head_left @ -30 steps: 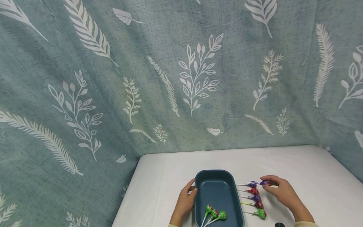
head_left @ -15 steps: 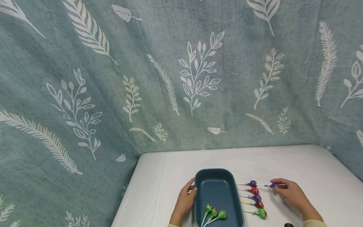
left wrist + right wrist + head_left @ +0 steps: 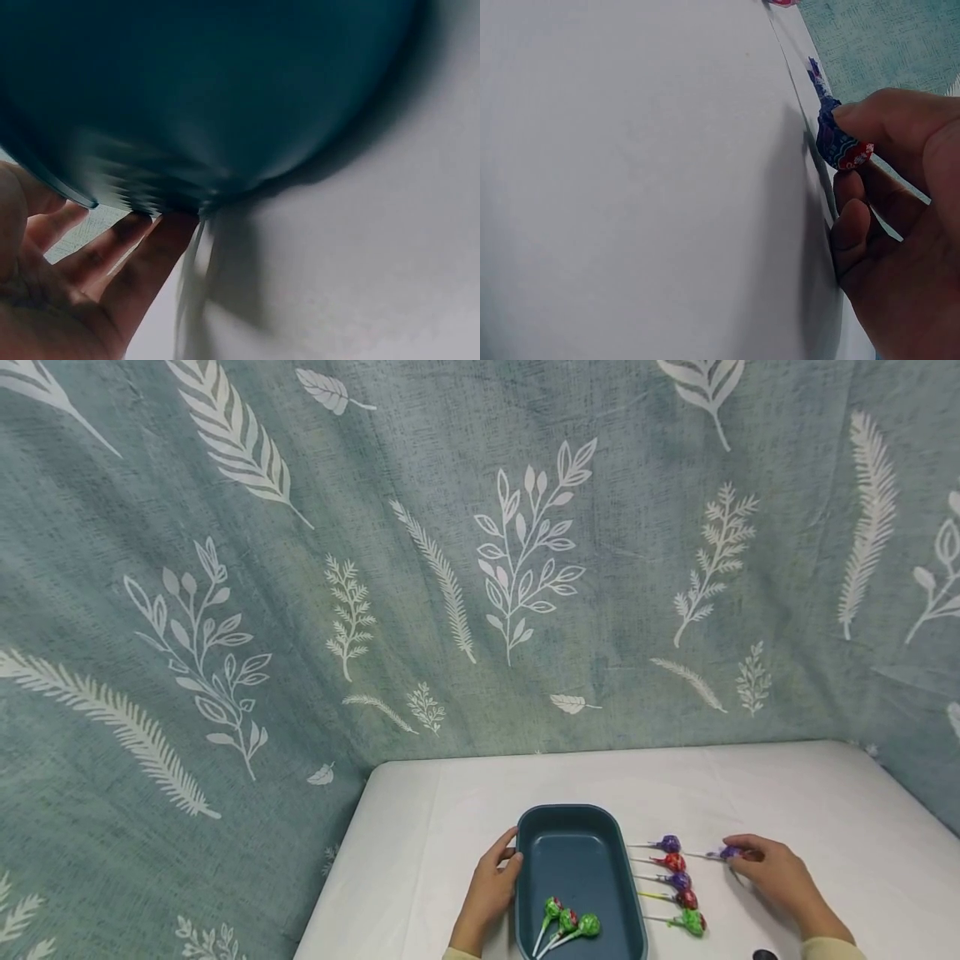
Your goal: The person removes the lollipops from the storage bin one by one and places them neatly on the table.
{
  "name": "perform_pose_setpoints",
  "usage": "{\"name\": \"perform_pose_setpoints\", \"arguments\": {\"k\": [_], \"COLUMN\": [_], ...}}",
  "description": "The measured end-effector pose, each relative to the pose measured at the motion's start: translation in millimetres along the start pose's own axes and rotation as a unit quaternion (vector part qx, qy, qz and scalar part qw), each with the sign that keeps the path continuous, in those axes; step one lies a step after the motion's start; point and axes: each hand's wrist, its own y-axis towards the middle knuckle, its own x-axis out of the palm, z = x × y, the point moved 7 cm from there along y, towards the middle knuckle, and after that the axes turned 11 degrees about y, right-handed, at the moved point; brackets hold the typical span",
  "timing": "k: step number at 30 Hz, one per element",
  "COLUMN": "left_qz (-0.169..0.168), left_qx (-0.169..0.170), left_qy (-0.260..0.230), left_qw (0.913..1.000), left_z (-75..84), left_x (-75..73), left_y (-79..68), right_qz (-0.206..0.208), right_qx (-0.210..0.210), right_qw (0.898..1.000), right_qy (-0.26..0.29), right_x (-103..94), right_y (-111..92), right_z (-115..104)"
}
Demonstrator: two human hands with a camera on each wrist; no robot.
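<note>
My left hand (image 3: 491, 893) rests against the left side of a dark blue rectangular tray (image 3: 627, 881). In the left wrist view its fingers (image 3: 142, 274) lie fairly straight, touching the tray's outer wall (image 3: 202, 90). Three green-wrapped lollipops (image 3: 567, 921) lie inside, at the tray's near end. My right hand (image 3: 776, 872) pinches a purple-wrapped lollipop (image 3: 836, 139) by its head, between thumb and fingers. Its stick points left toward a row of lollipops beside the tray. Purple (image 3: 667, 843), red (image 3: 672, 862) and green (image 3: 692, 922) ones are among them.
A white-covered table (image 3: 450, 793) carries everything. Behind and to the left hangs a blue-green leaf-patterned curtain (image 3: 615, 610). A small black object (image 3: 764, 954) shows at the bottom edge near the right sleeve (image 3: 828, 948).
My right hand has moved right, carrying the purple lollipop away from the row's far end. The left hand, tray and other lollipops have stayed in place.
</note>
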Motion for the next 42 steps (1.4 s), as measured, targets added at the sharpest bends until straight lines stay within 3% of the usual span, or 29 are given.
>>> {"name": "perform_pose_setpoints", "arguments": {"k": [10,20,30,42], "left_qz": [0.002,0.003,0.000,0.003], "left_qx": [0.007,-0.002,-0.004,-0.002], "left_qy": [0.004,0.006,-0.010,0.005], "left_qw": [1.0000,1.0000,0.9999,1.0000], "left_z": [-0.5,-1.1,-1.8,-0.4], "left_x": [-0.3,-0.7,-0.1,-0.4], "left_y": [-0.4,-1.3,-1.5,-0.4], "right_qz": [0.003,0.032,0.093,0.035], "right_qx": [0.013,0.017,-0.048,-0.143], "right_qw": [1.000,0.999,0.994,0.984], "right_qy": [-0.007,0.019,0.023,0.097], "right_x": [2.5,-3.7,-4.6,36.7], "right_y": [0.2,-14.8,-23.1,-20.9], "right_z": [3.6,-7.6,-61.2,-135.3]}}
